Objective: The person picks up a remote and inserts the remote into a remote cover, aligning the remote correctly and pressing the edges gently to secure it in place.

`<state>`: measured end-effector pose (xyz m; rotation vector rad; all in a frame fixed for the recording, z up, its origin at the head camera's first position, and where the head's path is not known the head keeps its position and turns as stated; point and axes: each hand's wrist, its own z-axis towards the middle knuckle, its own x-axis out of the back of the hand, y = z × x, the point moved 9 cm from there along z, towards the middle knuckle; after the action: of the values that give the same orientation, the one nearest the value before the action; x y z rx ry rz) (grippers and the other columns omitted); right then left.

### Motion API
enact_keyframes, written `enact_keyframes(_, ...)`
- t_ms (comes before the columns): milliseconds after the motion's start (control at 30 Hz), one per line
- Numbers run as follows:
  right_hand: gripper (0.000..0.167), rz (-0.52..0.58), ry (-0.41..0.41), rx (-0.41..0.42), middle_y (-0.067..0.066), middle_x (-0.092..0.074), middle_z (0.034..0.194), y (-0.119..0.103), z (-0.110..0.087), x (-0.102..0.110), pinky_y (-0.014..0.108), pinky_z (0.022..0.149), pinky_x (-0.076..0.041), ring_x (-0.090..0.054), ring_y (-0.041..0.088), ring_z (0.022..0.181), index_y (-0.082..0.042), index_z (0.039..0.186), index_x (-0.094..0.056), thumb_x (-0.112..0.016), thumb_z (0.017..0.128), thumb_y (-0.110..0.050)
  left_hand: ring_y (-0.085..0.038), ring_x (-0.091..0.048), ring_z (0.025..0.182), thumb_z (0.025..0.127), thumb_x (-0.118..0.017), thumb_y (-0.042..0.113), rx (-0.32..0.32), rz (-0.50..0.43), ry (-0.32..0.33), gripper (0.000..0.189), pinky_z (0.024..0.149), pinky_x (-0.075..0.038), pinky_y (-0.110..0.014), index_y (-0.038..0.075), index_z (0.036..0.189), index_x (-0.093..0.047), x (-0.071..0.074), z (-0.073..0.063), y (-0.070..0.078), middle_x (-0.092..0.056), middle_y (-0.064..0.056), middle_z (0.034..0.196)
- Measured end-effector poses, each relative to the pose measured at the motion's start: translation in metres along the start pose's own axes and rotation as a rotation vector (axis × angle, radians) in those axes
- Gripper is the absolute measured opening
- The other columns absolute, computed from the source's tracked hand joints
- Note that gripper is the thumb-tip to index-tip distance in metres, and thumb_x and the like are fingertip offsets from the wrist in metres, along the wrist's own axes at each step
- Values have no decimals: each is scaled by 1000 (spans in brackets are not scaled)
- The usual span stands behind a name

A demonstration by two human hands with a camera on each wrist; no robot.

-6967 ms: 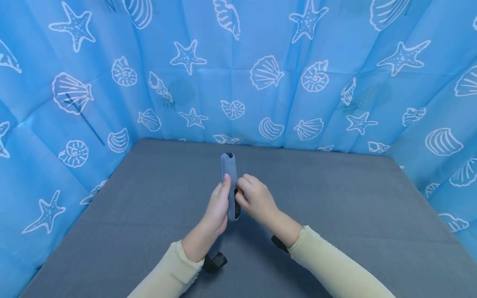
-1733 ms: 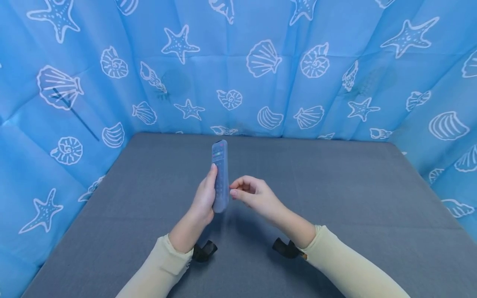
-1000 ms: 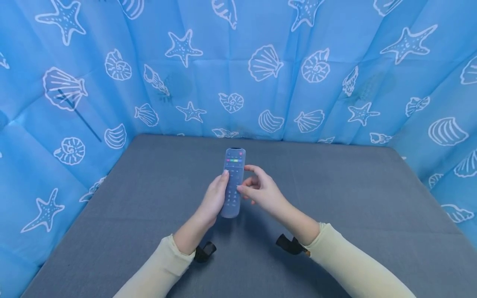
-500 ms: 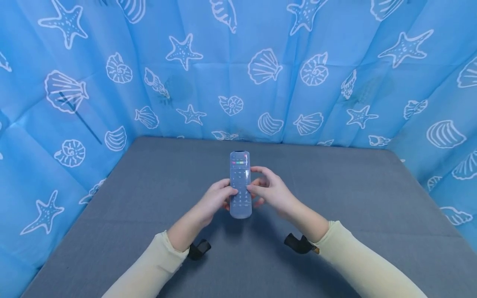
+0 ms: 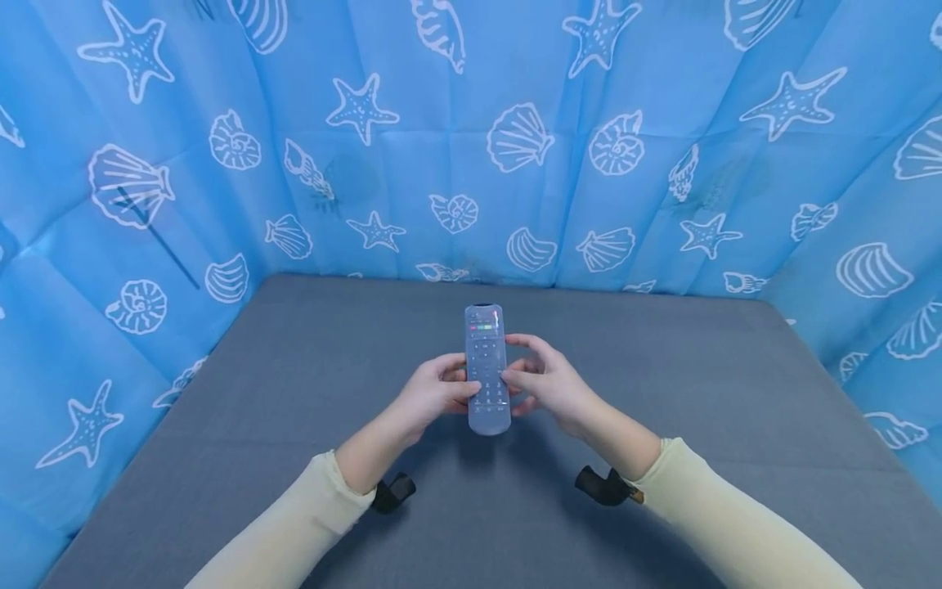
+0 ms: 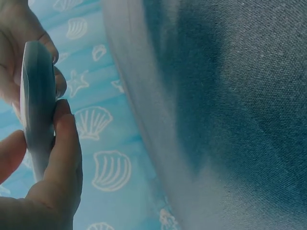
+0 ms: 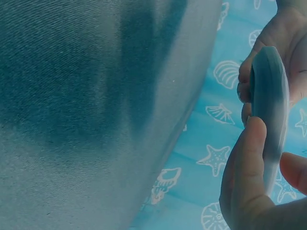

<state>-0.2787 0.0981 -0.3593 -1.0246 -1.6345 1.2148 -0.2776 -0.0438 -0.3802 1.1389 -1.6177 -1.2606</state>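
Note:
A remote control in a translucent bluish cover is held up above the table, its button side facing the head camera. My left hand grips its left edge, thumb on the front and fingers behind. From the other side my right hand holds the right edge, with the thumb at the front edge and the index finger higher up. Both wrist views show the remote edge-on, pinched between thumb and fingers, with the opposite hand beyond it. The remote's back is mostly hidden in the head view.
A grey cloth-covered table spreads beneath the hands. A blue curtain with white shells and starfish hangs along its back and sides. Black wrist-camera mounts stick out below both wrists.
Seven seconds ago the remote stood edge-on with a dark opening by the right fingers. It has since turned button side forward and shifted right; the right hand now grips its edge.

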Motion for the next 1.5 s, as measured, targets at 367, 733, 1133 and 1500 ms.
enact_keyframes(367, 51, 22, 30, -81, 14, -57, 98, 14, 3, 4, 34, 64, -56, -63, 23, 83, -10, 146, -33, -52, 99, -4, -20, -64, 83, 93, -64, 5, 55, 9, 72, 63, 71, -55, -34, 10, 149, -36, 2, 4, -9, -62, -13, 102)
enact_keyframes(733, 51, 50, 29, -129, 13, -56, 99, 25, 5, 7, 34, 64, -56, -62, 24, 86, -10, 147, -32, -52, 100, -6, -22, -65, 86, 93, -64, 5, 117, 4, 64, 62, 73, -56, -34, 13, 149, -38, -3, 9, -17, -63, -13, 105)
enact_keyframes(1133, 55, 73, 19, -134, 12, -57, 98, 28, 5, 8, 32, 62, -56, -62, 24, 88, -8, 149, -28, -52, 99, -5, -22, -65, 88, 93, -64, 6, 130, 32, 34, 63, 69, -52, -32, 16, 149, -39, -4, 16, -21, -66, -10, 107)
enact_keyframes(1500, 52, 76, 73, -176, 16, -56, 105, 37, 9, 11, 32, 62, -55, -61, 27, 91, -13, 147, -33, -51, 99, -6, -21, -66, 85, 92, -66, 7, 170, 18, 34, 64, 68, -55, -32, 15, 150, -39, -4, 23, -25, -64, -11, 110)
